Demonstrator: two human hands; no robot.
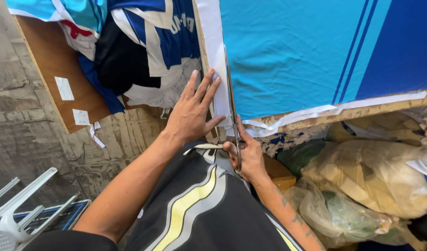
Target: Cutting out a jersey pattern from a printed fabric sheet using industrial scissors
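Scissors (pixel 233 125) gripped in right hand (pixel 248 155) at near desk (pixel 316 122) edge, blades running far along white fabric strip (pixel 216 51) beside blue cloth (pixel 316 46), left hand (pixel 192 111) pressed flat, fingers spread, on strip's left.

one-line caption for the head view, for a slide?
Right hand runs scissors along the blue fabric edge while left hand presses the white strip flat.
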